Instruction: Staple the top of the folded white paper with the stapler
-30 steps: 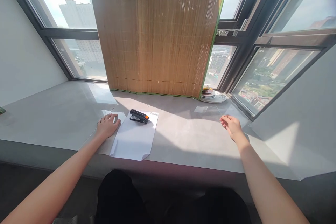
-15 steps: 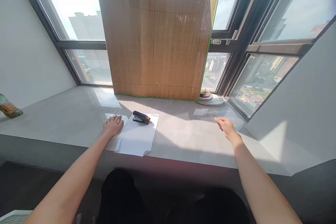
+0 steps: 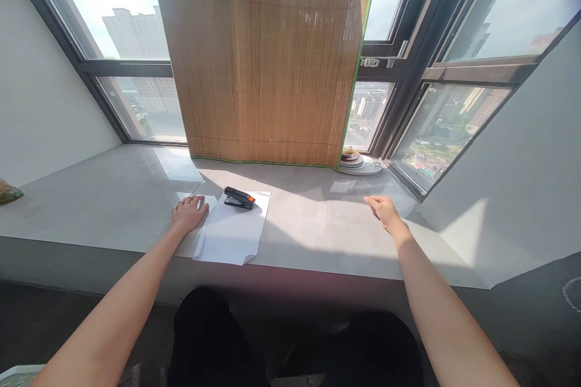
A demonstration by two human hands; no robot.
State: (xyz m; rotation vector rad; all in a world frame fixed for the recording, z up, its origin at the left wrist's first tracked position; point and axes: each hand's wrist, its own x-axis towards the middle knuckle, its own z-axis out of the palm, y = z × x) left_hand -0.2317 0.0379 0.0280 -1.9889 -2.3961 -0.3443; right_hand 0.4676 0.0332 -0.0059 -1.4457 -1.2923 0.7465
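Observation:
A black stapler with an orange patch (image 3: pixel 239 198) lies on the top part of a white sheet of paper (image 3: pixel 229 234), whose lower corners curl up. Just left of the paper, my left hand (image 3: pixel 188 214) rests on the pale windowsill (image 3: pixel 318 230) with its fingers apart, holding nothing. Farther right, my right hand (image 3: pixel 384 213) is on or just over the sill, away from the stapler and paper. Its fingers are pressed together in a pinch, and anything between them is too small or hidden to make out.
A bamboo mat with green edging (image 3: pixel 272 72) leans upright against the window. Stacked plates (image 3: pixel 358 164) stand by its lower right corner. Part of a colourful packet (image 3: pixel 8 193) shows at the far left. The sill's front edge runs above my knees.
The whole view has shifted slightly, so things sit a little higher and farther left. Both hands, the stapler and the paper keep about the same places on the sill.

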